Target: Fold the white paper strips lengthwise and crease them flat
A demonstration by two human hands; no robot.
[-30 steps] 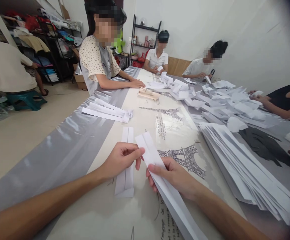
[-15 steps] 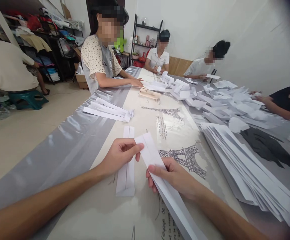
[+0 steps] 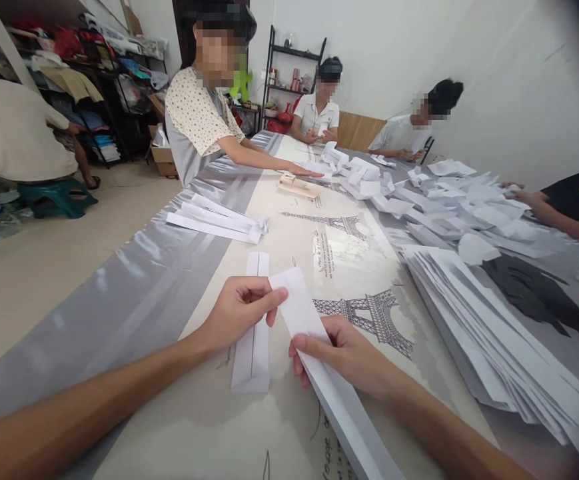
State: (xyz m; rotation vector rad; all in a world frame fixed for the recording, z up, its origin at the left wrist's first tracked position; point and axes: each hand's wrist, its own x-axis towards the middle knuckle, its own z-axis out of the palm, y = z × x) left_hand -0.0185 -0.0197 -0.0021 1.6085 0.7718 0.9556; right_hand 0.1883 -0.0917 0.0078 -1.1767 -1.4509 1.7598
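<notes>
A long folded white paper strip (image 3: 302,303) slants from the middle of the view down to the bottom edge. My left hand (image 3: 244,307) pinches its upper left corner between thumb and fingers. Lower down, my right hand (image 3: 342,350) grips the same strip, thumb on top and fingers curled beneath. Partly behind my left hand, another folded strip (image 3: 250,363) with a dark line along its middle lies on the printed table cover (image 3: 194,373). Farther back on the left rest several folded strips (image 3: 214,220), fanned out.
A thick stack of long white papers (image 3: 494,347) lies at the right, with a large heap of folded papers (image 3: 444,207) behind it. A tan piece (image 3: 299,187) lies near a person's outstretched arm (image 3: 269,159). Other people sit around the table.
The end of the held strip has turned slightly, and its crease line no longer shows. The standing person's arm has reached farther right across the table.
</notes>
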